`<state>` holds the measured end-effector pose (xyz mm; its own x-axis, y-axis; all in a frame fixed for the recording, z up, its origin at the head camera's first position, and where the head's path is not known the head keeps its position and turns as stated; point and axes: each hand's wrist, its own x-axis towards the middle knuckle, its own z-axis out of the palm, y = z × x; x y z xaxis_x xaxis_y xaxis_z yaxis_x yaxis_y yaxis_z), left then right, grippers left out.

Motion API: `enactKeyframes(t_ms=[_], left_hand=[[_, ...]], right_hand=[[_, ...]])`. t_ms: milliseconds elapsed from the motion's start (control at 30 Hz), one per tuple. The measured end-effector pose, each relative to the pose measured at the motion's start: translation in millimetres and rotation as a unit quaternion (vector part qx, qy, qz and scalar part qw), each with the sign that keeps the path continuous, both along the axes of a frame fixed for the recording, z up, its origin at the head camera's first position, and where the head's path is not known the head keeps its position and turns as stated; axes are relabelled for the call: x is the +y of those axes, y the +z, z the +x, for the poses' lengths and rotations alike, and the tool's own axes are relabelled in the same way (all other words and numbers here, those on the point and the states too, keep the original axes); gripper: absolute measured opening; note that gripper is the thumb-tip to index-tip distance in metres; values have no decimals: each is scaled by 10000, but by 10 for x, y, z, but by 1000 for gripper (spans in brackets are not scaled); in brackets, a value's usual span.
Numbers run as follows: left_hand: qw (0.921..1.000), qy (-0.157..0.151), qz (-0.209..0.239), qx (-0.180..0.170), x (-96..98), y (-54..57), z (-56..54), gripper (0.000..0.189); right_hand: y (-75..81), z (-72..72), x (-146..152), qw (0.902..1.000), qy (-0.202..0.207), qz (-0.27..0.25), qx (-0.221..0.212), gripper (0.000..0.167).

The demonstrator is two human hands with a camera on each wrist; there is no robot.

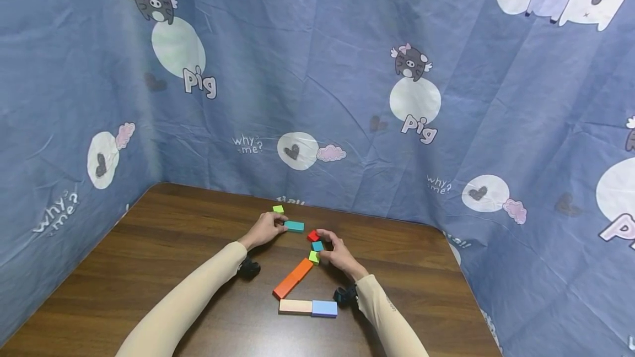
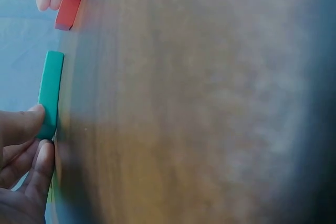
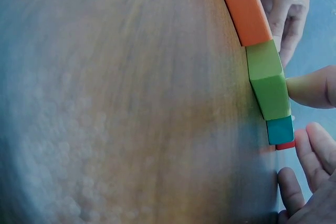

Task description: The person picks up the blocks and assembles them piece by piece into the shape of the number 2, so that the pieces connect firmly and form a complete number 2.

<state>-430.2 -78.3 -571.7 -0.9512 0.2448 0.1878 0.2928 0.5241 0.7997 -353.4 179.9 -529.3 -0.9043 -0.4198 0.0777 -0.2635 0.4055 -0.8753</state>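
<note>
My left hand (image 1: 264,229) pinches the left end of a teal oblong block (image 1: 295,227), thumb on its side in the left wrist view. A bright green block (image 1: 278,209) stands just beyond those fingers. To the right, a red block (image 1: 312,235), a small blue-teal block (image 1: 317,246) and a yellow-green block (image 1: 313,257) form a short row. My right hand (image 1: 341,252) spans that row from its right side. Its thumb (image 3: 312,87) touches the yellow-green block, while the spread fingertips reach beside the red one.
Two orange blocks (image 1: 292,279) lie end to end on a slant, meeting the yellow-green block. Nearer me, a beige block (image 1: 295,306) and a light blue block (image 1: 324,308) join in a line. Patterned blue cloth (image 1: 337,98) hangs behind the brown wooden table (image 1: 198,225).
</note>
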Motion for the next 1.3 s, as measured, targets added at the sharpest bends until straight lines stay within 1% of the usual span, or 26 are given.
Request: enactKeyframes(t_ms=[100,200,433,500,600,667,833,867,1000,1133,1300], left_hand=[[10000,1,5,-3,-14,-10,29,27],[10000,5,43,-15,-22,-17,53,27],[10000,20,75,-36,-26,-41,69,27],[10000,3,82,13,-23,-46,61,26],[9999,-23,127,-15,-18,-42,59,26],[9999,-70,138,-22,-15,-43,65,27],[9998,-130,128,-96,-9,-53,72,28],[9998,-132,135,-104,-8,-53,70,28],[9997,-171,132,-82,-6,-53,62,28],[9996,-233,138,-9,-2,-49,56,28],[9993,-348,139,1,3,-29,71,28]], right_hand=[[-12,-9,8,10000,90,-35,-7,60],[-50,-32,11,9999,90,-68,36,60],[-316,-199,41,9999,-68,-40,124,61],[-343,-221,51,9999,-118,0,75,61],[-348,-223,61,9998,-216,36,-17,62],[-244,-156,47,9997,-214,84,-94,61],[28,19,2,9999,-35,93,-123,60],[34,29,2,9999,-21,101,-97,60],[42,42,-2,9998,-50,149,-80,59],[-8,7,0,9999,-100,111,-50,59],[-219,-116,22,9995,-284,128,0,60]])
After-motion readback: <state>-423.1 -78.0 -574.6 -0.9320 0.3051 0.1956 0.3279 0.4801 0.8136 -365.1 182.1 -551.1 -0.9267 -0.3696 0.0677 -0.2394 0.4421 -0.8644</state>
